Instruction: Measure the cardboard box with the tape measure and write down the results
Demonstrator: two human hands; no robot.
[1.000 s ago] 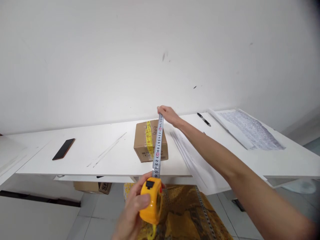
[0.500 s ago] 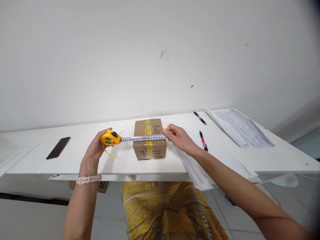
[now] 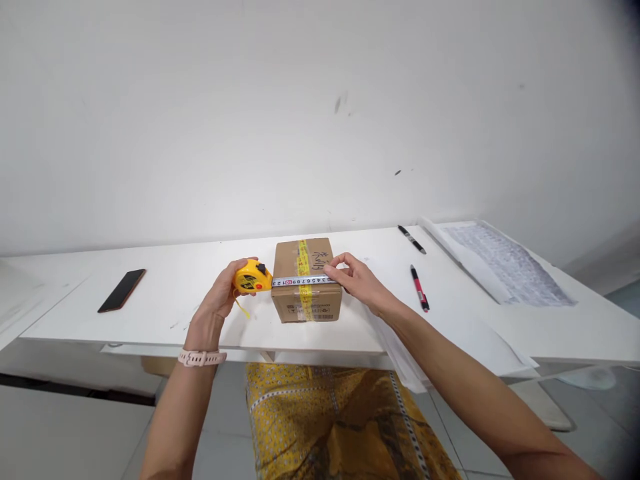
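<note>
A small brown cardboard box [image 3: 307, 303] with yellow tape stands near the front edge of a white table [image 3: 175, 320]. My left hand [image 3: 223, 297] grips a yellow tape measure [image 3: 253, 277] against the box's left side. Its metal blade [image 3: 303, 281] lies across the front top edge of the box. My right hand [image 3: 353, 277] pinches the blade's end at the box's right top corner.
A dark phone [image 3: 121, 290] lies at the table's left. A red pen [image 3: 419, 288] and a black pen [image 3: 411, 239] lie right of the box, beside white paper sheets [image 3: 460, 333]. A printed sheet [image 3: 500, 263] covers the far right. A white wall [image 3: 300, 113] rises behind.
The tape first ran front to back over the box, then turned to lie left to right. My left hand has since brought the case in against the box, shortening the blade.
</note>
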